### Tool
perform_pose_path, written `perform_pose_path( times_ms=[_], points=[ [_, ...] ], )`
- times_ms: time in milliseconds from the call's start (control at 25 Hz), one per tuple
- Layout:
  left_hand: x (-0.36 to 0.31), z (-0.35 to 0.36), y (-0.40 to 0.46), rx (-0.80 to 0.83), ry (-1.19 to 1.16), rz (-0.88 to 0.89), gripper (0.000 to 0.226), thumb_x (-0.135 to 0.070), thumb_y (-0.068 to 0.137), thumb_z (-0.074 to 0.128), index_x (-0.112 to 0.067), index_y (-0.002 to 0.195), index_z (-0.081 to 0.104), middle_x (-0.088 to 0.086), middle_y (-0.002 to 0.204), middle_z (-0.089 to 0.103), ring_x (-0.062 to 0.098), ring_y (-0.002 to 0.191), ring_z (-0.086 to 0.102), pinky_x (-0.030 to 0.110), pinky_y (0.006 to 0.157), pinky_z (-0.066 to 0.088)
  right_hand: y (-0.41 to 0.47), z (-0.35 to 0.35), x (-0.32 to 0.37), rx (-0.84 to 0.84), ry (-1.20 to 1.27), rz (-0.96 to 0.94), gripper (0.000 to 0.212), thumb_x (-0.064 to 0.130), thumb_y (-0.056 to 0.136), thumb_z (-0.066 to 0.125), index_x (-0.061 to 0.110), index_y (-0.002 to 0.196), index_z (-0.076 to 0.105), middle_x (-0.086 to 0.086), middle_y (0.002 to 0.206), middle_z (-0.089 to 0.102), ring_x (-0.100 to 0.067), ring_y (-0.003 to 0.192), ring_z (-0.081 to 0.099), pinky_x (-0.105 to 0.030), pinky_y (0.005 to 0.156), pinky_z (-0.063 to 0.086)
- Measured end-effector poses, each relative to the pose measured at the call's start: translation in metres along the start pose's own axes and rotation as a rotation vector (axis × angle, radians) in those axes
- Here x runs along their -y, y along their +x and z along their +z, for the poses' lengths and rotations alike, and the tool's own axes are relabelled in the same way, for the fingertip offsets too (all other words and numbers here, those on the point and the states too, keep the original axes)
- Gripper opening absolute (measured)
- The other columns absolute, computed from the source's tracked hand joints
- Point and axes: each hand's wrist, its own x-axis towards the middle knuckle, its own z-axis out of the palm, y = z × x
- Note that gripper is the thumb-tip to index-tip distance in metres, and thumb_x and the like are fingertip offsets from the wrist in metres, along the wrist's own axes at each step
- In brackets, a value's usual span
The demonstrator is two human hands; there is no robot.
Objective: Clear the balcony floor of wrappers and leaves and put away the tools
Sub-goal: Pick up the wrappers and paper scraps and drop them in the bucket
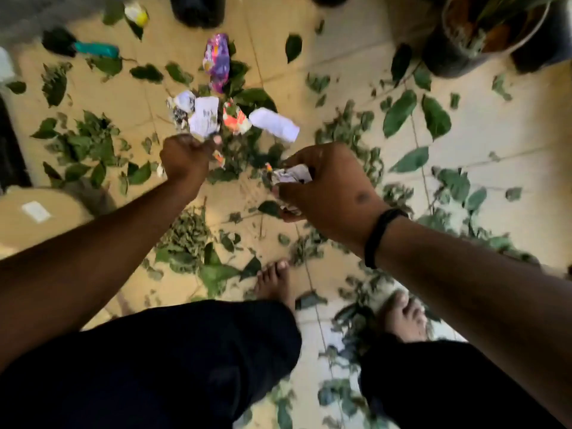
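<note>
Wrappers sit bunched mid-floor: a purple wrapper point(216, 61) farthest out, then a white printed paper point(204, 116), an orange-red wrapper point(235, 119) and a white paper strip point(274, 123) side by side, with a small crumpled grey-white scrap point(182, 103) at the left end. All rest on green leaves point(399, 113) scattered over the tan tiled floor point(495, 134), thickest around the wrapper pile and near the bare feet point(274, 281).

The right hand point(328, 193) has fingers curled round a crumpled wad of wrappers point(292, 174), held above the floor just short of the pile. The left hand point(185, 157) is fisted with fingertips pinched together at the lower edge of the white printed paper; blur hides whether it actually grips anything. A black band point(379, 236) circles the right wrist.

A trowel with a teal handle point(96, 49) lies far left among leaves, well apart from the pile. A yellow-white item point(137, 13) lies beyond it, blurred. A black pot with a plant point(483, 35) stands top right, another dark container point(198, 9) top centre. A cardboard box point(37, 215) sits at left beside the left forearm. Dark trousered knees point(185, 360) fill the bottom of view.
</note>
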Motion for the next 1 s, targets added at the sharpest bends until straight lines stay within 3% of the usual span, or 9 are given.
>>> perform_pose_path(
  times_ms=[120, 160, 240, 320, 400, 520, 640, 760, 1000],
  points=[
    [0.017, -0.018, -0.047, -0.080, -0.046, -0.082, 0.047, -0.046, 0.085, 0.072, -0.021, 0.052, 0.049, 0.018, 0.064, 0.060, 0.021, 0.058, 0.052, 0.039, 0.064, 0.046, -0.050, 0.019, -0.030, -0.001, 0.070, 0.110, 0.015, 0.004, 0.085, 0.071, 0.000, 0.071, 0.066, -0.018, 0.065, 0.067, -0.027, 0.061, 0.071, -0.054, 0.060, 0.060],
    [0.019, -0.025, -0.063, -0.099, -0.034, -0.124, 0.047, -0.048, 0.090, 0.066, -0.016, 0.058, 0.057, 0.019, 0.069, 0.062, 0.025, 0.062, 0.056, 0.040, 0.066, 0.046, -0.068, 0.024, -0.034, -0.010, 0.102, 0.118, 0.016, 0.007, 0.084, 0.072, 0.000, 0.071, 0.066, -0.019, 0.063, 0.064, -0.028, 0.061, 0.069, -0.057, 0.061, 0.059],
    [0.013, -0.046, -0.099, -0.137, -0.005, -0.248, 0.051, -0.050, 0.098, 0.055, -0.003, 0.089, 0.070, 0.021, 0.098, 0.069, 0.034, 0.093, 0.064, 0.040, 0.077, 0.046, -0.105, 0.035, -0.030, -0.058, 0.233, 0.136, 0.015, 0.006, 0.083, 0.073, -0.002, 0.073, 0.066, -0.021, 0.064, 0.062, -0.033, 0.062, 0.066, -0.058, 0.064, 0.059],
    [-0.010, -0.075, -0.138, -0.125, -0.049, -0.310, 0.053, -0.048, 0.103, 0.048, 0.000, 0.103, 0.070, 0.021, 0.107, 0.069, 0.034, 0.100, 0.063, 0.035, 0.072, 0.041, -0.138, 0.038, -0.015, -0.132, 0.420, 0.213, 0.007, -0.003, 0.086, 0.072, -0.001, 0.080, 0.068, -0.020, 0.071, 0.062, -0.030, 0.066, 0.064, -0.053, 0.071, 0.059],
    [-0.052, -0.118, -0.177, -0.074, -0.084, -0.241, 0.053, -0.045, 0.104, 0.047, 0.001, 0.088, 0.069, 0.022, 0.087, 0.068, 0.030, 0.077, 0.060, 0.032, 0.062, 0.031, -0.170, 0.030, 0.016, -0.166, 0.546, 0.300, 0.006, -0.005, 0.086, 0.071, 0.000, 0.085, 0.068, -0.018, 0.075, 0.064, -0.027, 0.070, 0.063, -0.051, 0.076, 0.059],
    [-0.118, -0.220, -0.244, 0.071, -0.199, -0.159, 0.055, -0.041, 0.102, 0.053, -0.014, 0.055, 0.047, 0.004, 0.051, 0.044, 0.017, 0.048, 0.040, 0.032, 0.057, 0.027, -0.229, 0.004, 0.103, -0.133, 0.570, 0.302, 0.006, -0.007, 0.087, 0.070, -0.002, 0.085, 0.068, -0.012, 0.072, 0.065, -0.025, 0.068, 0.063, -0.043, 0.075, 0.059],
    [-0.187, -0.327, -0.324, 0.253, -0.324, -0.149, 0.056, -0.046, 0.098, 0.059, -0.016, 0.054, 0.042, 0.003, 0.050, 0.041, 0.014, 0.041, 0.039, 0.030, 0.055, 0.029, -0.310, -0.042, 0.217, -0.062, 0.634, 0.149, 0.002, -0.010, 0.089, 0.065, -0.008, 0.089, 0.065, -0.018, 0.078, 0.062, -0.026, 0.065, 0.056, -0.031, 0.062, 0.053],
    [-0.246, -0.407, -0.399, 0.318, -0.439, -0.106, 0.048, -0.045, 0.097, 0.061, -0.011, 0.065, 0.050, 0.013, 0.057, 0.038, 0.014, 0.040, 0.033, 0.029, 0.051, 0.024, -0.390, -0.086, 0.307, -0.036, 0.694, 0.013, 0.002, -0.009, 0.089, 0.063, -0.007, 0.091, 0.063, -0.023, 0.088, 0.060, -0.028, 0.072, 0.058, -0.032, 0.063, 0.051],
    [-0.306, -0.473, -0.482, 0.624, -0.698, -0.088, 0.038, -0.038, 0.102, 0.055, -0.019, 0.071, 0.046, -0.005, 0.046, 0.031, 0.012, 0.039, 0.023, 0.018, 0.041, 0.017, -0.529, -0.134, 0.369, -0.360, 0.714, -0.126, 0.006, -0.007, 0.090, 0.062, -0.008, 0.096, 0.063, -0.014, 0.077, 0.069, -0.023, 0.064, 0.067, -0.028, 0.061, 0.059]
  ],
)
